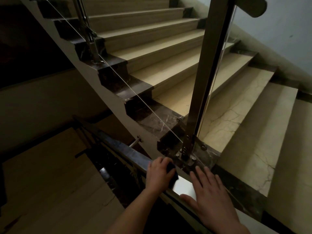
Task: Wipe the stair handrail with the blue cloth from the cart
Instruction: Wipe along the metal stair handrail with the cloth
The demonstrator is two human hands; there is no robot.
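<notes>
Both hands are laid on the stair handrail (183, 187).

A dark blue cloth (171, 173) is gripped in the left hand (159, 174) and pressed onto the shiny rail, while the right hand (211, 191) is spread flat, fingers extended, just beside it, below the metal baluster post (204, 76).

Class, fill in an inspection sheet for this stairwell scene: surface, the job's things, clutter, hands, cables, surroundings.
Surface: handrail, shiny metal, sloping down to the left.
Job's things: cloth, dark, bunched on the handrail under the left hand; cart not in view.
Clutter: nothing seen.
Hands: left hand closed on the cloth; right hand open, flat on the handrail.
Cables: nothing seen.
Surroundings: dim stairwell, post bolted at the stair foot, glass panels, beige steps rising ahead.
</notes>
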